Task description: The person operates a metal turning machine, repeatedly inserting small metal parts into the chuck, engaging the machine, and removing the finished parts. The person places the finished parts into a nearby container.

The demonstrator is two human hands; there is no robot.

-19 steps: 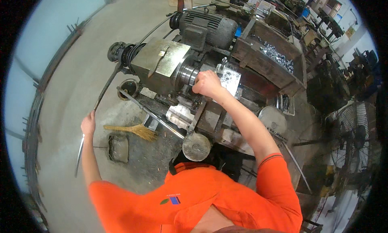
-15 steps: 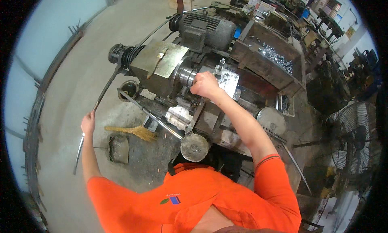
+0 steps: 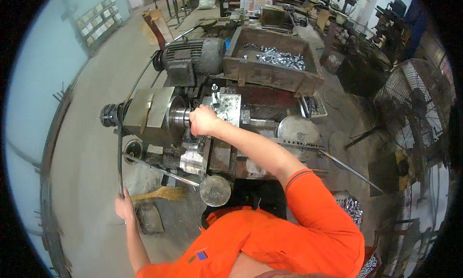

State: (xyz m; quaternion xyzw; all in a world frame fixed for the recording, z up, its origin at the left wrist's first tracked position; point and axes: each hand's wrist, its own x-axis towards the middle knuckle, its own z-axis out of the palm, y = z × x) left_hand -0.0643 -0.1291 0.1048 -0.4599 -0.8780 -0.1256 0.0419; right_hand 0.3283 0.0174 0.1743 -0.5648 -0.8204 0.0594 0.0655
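Dark metal rod (image 3: 120, 162) fills the left hand (image 3: 125, 208), fingers wrapped round it; right hand (image 3: 203, 120) curls at the shiny collar (image 3: 180, 117), whether gripping anything, can't tell!

Metalworking workshop. Belt-driven lathe (image 3: 156, 128) with a bare steel chuck (image 3: 180, 117), big finned motor (image 3: 193, 57) just behind it, belt running between the two. Beyond, a grimy open crate (image 3: 270, 78) with loose shiny metal parts (image 3: 282, 58) in it; more small metal pieces (image 3: 354, 210) at lower right. Other dark machinery (image 3: 393, 25) back right, too blurred to identify. Plain grey floor (image 3: 91, 143), dirty near the lathe, broom (image 3: 169, 193) lying there. Large caged fan (image 3: 407, 104) at right.
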